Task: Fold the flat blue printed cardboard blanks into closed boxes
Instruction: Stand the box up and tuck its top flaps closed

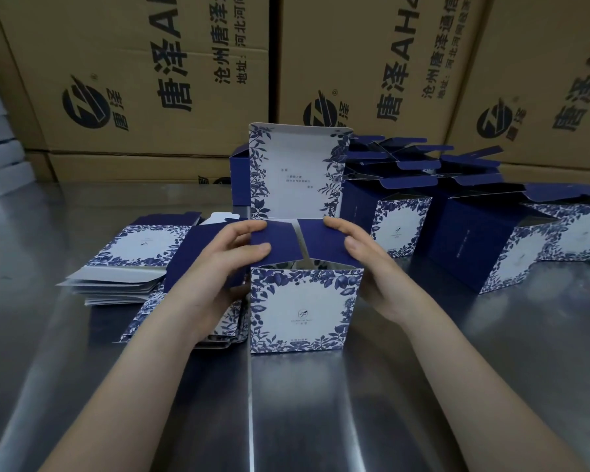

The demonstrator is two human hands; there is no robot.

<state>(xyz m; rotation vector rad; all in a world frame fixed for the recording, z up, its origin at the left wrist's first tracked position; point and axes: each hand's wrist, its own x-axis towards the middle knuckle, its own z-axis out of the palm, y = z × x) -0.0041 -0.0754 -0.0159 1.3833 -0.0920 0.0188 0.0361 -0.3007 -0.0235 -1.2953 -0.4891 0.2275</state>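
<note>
Box [300,311]: standing upright on the table [321,420], lid flap pointing up.
Left hand [232,253]: pinching its left navy flap.
Right hand [361,264]: pinching the right flap.
Hidden: remaining fingers are lying behind the flaps.
Room: flat blanks [140,253] are crowding the left; steel is lying open in front.

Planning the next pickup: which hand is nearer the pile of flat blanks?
Left. The left hand pinches the box's left flap, next to the pile; the right hand pinches the right flap, across the box.
</note>
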